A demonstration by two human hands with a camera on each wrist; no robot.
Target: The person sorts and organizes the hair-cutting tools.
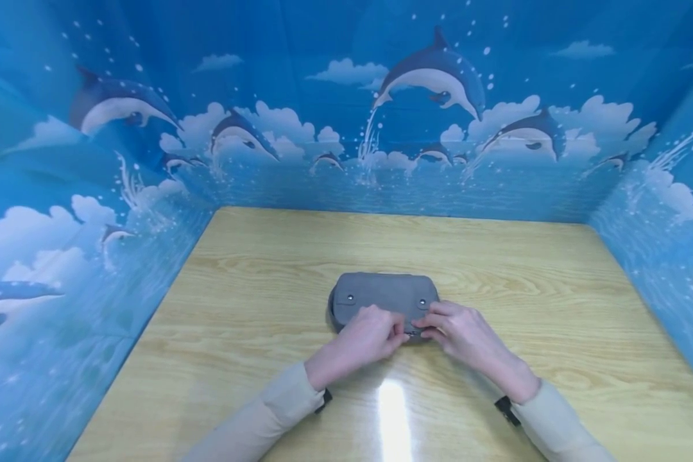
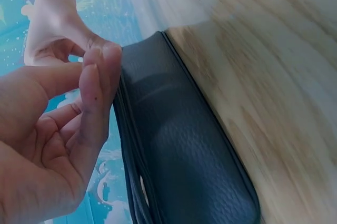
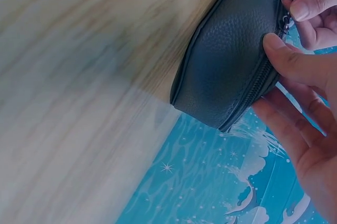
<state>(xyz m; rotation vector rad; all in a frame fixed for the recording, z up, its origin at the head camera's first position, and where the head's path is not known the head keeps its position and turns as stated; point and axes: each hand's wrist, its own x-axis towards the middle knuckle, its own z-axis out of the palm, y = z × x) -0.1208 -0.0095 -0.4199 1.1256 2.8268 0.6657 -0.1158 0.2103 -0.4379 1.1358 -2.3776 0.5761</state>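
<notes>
A grey leather-like pouch (image 1: 384, 290) with two round metal snaps lies on the table. My left hand (image 1: 369, 333) is at its near edge, thumb and curled fingers pinching at the zipper pull (image 3: 286, 21); the fingers hide part of the pull. Close beside it, my right hand (image 1: 468, 335) pinches the pouch's near right edge. In the right wrist view its thumb presses the side just by the zipper (image 3: 255, 83), and the other fingers lie on the opposite side. Zipper teeth run closed from the thumb to the pouch's end. The left wrist view shows a narrow gap along the left part of the seam.
The pouch sits mid-way on a wood-grain table (image 1: 265, 269). Blue curtains (image 1: 323, 77) printed with dolphins and clouds surround the table at the back and both sides. A bright light reflection (image 1: 394, 417) shows on the tabletop in front of the pouch.
</notes>
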